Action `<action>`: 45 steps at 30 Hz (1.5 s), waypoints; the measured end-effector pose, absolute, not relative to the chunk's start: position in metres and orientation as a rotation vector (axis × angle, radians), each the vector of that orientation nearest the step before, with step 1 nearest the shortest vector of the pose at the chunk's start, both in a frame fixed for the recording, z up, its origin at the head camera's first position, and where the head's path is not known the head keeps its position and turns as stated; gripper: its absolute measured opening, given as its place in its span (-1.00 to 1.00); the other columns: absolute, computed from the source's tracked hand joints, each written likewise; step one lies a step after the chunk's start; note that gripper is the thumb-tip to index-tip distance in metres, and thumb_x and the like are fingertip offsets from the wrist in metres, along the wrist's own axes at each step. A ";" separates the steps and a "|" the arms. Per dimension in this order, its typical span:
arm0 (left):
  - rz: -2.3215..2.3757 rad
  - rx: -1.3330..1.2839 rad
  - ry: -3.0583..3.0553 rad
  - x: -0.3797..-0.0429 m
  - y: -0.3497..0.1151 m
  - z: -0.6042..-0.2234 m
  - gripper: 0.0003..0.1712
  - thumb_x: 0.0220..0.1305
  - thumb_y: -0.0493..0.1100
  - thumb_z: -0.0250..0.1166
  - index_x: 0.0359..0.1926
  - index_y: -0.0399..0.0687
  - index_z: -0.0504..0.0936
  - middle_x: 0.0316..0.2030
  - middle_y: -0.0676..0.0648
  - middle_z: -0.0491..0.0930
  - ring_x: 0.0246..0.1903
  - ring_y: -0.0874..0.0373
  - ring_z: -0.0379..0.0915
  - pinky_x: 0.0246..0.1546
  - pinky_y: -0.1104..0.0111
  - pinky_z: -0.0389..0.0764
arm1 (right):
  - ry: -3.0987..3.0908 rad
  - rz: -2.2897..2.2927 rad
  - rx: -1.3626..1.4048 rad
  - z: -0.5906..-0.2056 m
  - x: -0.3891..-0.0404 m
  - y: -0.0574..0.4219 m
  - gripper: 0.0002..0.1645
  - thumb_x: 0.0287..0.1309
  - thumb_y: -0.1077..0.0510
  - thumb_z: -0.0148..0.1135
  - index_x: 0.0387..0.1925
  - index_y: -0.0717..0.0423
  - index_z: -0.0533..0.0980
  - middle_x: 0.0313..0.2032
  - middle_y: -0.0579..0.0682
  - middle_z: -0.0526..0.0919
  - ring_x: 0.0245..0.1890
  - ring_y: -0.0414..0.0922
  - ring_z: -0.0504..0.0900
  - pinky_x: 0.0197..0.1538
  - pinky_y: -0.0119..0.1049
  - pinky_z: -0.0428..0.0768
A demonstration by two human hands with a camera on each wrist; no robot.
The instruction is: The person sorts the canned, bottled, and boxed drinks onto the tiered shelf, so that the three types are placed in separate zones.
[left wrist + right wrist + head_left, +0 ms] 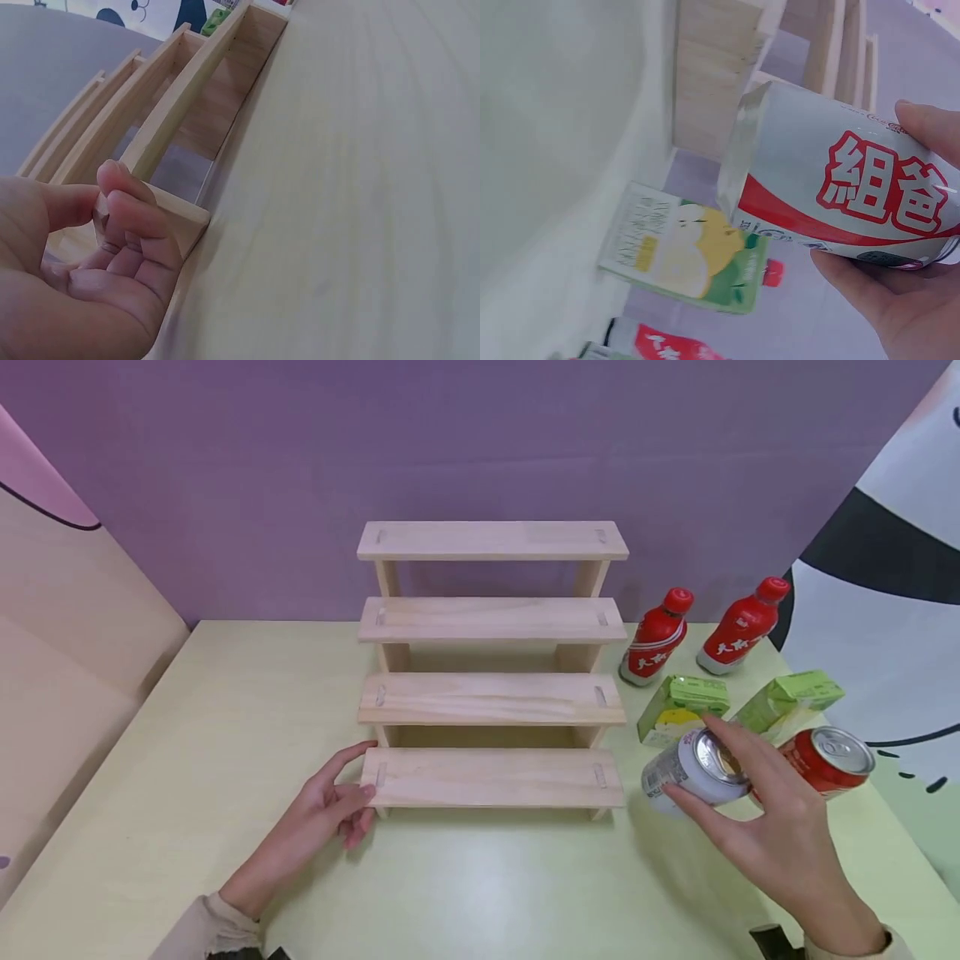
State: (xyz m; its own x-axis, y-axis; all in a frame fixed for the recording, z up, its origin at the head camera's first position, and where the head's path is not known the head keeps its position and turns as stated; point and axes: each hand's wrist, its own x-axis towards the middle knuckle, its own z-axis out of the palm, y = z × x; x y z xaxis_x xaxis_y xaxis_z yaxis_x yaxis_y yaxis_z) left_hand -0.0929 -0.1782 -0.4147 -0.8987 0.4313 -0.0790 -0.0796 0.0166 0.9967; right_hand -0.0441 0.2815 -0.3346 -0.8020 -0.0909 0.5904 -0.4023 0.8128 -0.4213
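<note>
My right hand holds a silver-white drink can between thumb and fingers, tilted, over the right side of the table. In the right wrist view the can shows a red band and red-outlined lettering. At the centre stands a pale wooden four-step display rack. My left hand grips the left end of its lowest step, thumb on the top face. Curled fingers show at the corner of that step in the left wrist view. A red can stands just beyond my right hand, partly hidden by it.
Behind the cans are two green juice cartons, one nearer the rack and one farther right. Two red-labelled bottles, a left one and a right one, stand farther back. A purple wall rises behind the table.
</note>
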 end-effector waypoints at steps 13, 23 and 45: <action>1.986 0.316 1.840 -0.099 -0.176 -0.417 -0.33 0.52 -0.14 0.11 0.50 0.08 0.03 -0.53 -0.04 0.55 -0.57 0.19 0.39 -0.52 0.44 0.47 | -2.401 0.665 0.539 -0.297 -0.053 0.273 0.06 -0.38 0.13 0.71 0.30 0.14 0.46 0.13 0.13 0.60 -0.01 -0.38 0.45 -0.20 -0.75 0.43; 2.007 0.290 1.834 -0.099 -0.173 -0.418 -0.32 0.51 -0.14 0.13 0.50 0.08 0.04 -0.51 -0.05 0.55 -0.55 0.18 0.39 -0.52 0.44 0.47 | -2.255 0.742 0.618 -0.276 -0.062 0.256 0.00 0.05 -0.48 0.26 0.25 0.20 0.50 0.15 0.14 0.60 0.14 -0.35 0.50 0.01 -0.73 0.40; 2.011 0.305 1.798 -0.099 -0.172 -0.416 -0.32 0.50 -0.15 0.14 0.49 0.09 0.05 -0.53 -0.06 0.59 -0.57 0.16 0.41 -0.52 0.42 0.49 | -2.059 0.731 0.823 -0.229 -0.089 0.227 -0.10 0.10 -0.35 0.33 0.14 0.34 0.55 0.04 0.21 0.66 0.04 -0.19 0.60 0.10 -0.61 0.46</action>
State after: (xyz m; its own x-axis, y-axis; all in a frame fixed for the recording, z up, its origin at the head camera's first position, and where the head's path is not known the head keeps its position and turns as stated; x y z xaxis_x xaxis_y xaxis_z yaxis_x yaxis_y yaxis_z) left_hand -0.0992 -0.1720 -0.4156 -0.8861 0.4490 -0.1151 -0.1644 -0.0724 0.9837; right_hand -0.0893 0.2266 -0.2287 -0.4813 -0.3001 0.8236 -0.7521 0.6240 -0.2121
